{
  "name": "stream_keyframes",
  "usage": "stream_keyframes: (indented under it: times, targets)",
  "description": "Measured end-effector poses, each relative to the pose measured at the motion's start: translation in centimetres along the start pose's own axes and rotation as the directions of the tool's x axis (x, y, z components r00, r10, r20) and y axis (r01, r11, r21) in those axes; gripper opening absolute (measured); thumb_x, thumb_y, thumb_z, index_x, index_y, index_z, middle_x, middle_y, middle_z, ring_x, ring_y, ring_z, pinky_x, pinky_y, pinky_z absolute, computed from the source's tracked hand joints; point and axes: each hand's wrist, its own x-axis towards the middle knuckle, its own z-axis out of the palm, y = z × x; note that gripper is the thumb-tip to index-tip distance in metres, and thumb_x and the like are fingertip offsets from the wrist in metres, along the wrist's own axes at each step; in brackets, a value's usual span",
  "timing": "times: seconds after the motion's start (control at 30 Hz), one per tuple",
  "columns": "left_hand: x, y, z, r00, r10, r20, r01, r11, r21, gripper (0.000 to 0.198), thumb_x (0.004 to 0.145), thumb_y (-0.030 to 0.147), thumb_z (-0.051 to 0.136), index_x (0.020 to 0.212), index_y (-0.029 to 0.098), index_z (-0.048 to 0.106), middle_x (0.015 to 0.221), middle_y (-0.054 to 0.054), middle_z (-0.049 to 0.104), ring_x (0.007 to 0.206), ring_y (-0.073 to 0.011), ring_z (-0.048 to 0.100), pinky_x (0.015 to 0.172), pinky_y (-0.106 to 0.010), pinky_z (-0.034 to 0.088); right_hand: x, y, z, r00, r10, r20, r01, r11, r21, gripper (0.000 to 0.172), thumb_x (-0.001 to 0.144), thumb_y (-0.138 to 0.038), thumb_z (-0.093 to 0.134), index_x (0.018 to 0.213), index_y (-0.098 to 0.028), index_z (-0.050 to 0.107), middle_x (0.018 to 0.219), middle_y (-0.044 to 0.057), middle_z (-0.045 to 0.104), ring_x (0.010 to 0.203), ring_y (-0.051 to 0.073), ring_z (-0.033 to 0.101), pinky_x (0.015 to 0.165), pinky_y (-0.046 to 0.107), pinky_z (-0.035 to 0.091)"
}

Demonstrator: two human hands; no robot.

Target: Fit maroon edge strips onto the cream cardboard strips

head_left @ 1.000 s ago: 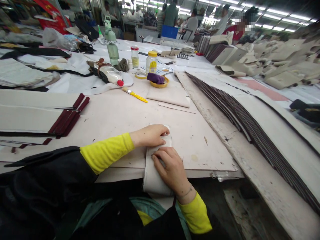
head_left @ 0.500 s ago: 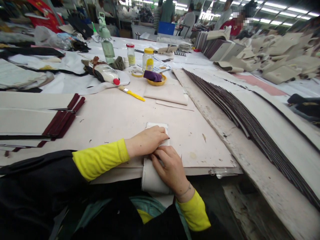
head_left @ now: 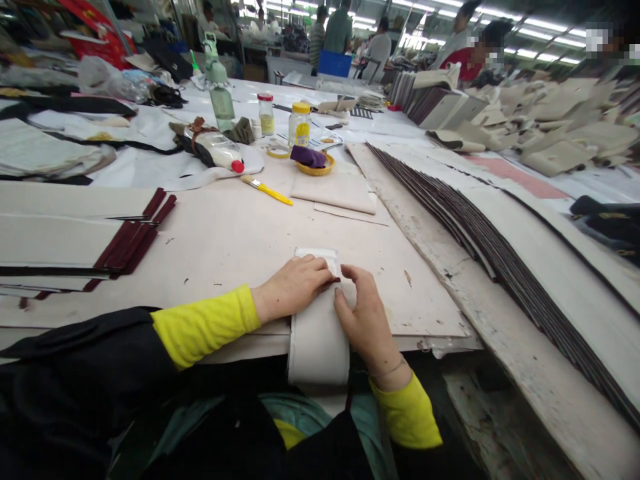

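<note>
A pale strip of material (head_left: 320, 347) lies lengthwise in front of me, its near end hanging over the table edge. My left hand (head_left: 297, 283) rests across it, fingers closed together, with the fingertips at a small dark red edge (head_left: 336, 280) on the strip. What lies under those fingers is hidden. Beside the strip's right edge is my right hand (head_left: 367, 317), thumb and forefinger spread apart around the dark red edge. Its other fingers are mostly hidden.
Pale panels with dark red ends (head_left: 130, 247) lie at left. A yellow brush (head_left: 270, 192), a yellow dish (head_left: 315, 169) with purple cloth, and a yellow-lidded jar (head_left: 300, 127) stand farther back. A long fanned stack of dark-edged strips (head_left: 465, 220) fills the right.
My right hand has lifted off the strip and moved right, its thumb and forefinger spreading. More of the strip now shows. My left hand has stayed nearly in place.
</note>
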Motion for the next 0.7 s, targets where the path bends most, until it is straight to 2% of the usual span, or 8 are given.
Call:
stream_keyframes:
  times: [0.17,0.3,0.5,0.7]
  targets:
    - [-0.1,-0.7,-0.4,0.995,-0.101,0.015,0.102,0.988,-0.112,0.021,0.084,0.03,0.049,0.099,0.017,0.056,0.097,-0.006,0.054,0.094,-0.0185,0.047,0.084,-0.032,0.037,0.8,0.4,0.8,0.99,-0.048,0.135,0.05,0.999,-0.013,0.046,0.075,-0.006,0.038,0.119,-0.017,0.037,0.105,0.011,0.051,0.1,0.021,0.049,0.087,0.043,0.043]
    - [-1.3,-2.1,-0.9,0.994,-0.105,0.025,0.108,0.969,-0.221,0.023,0.08,0.032,0.056,0.096,0.017,0.057,0.096,-0.005,0.054,0.095,-0.0186,0.047,0.084,-0.031,0.038,0.9,0.5,0.8,0.976,-0.079,0.205,0.097,0.992,-0.077,0.039,0.078,-0.007,0.037,0.114,-0.018,0.044,0.104,0.01,0.053,0.099,0.022,0.049,0.087,0.045,0.043]
    - [-2.8,-3.2,-0.9,0.991,-0.134,0.009,0.13,0.933,-0.335,0.021,0.078,0.028,0.058,0.095,0.015,0.056,0.093,-0.005,0.054,0.092,-0.017,0.048,0.083,-0.029,0.039,1.8,0.2,0.7,0.945,-0.107,0.309,0.175,0.963,-0.204,0.026,0.082,-0.021,0.046,0.108,-0.016,0.052,0.1,0.012,0.056,0.095,0.025,0.049,0.083,0.044,0.044]
    - [-2.9,-3.4,-0.5,0.99,-0.141,-0.02,0.124,0.926,-0.357,0.02,0.078,0.029,0.059,0.091,0.014,0.055,0.09,-0.005,0.054,0.087,-0.0161,0.049,0.078,-0.028,0.04,2.5,-0.2,1.1,0.923,-0.121,0.366,0.196,0.964,-0.177,0.022,0.082,-0.021,0.049,0.103,-0.018,0.055,0.097,0.009,0.057,0.092,0.023,0.05,0.08,0.041,0.043]
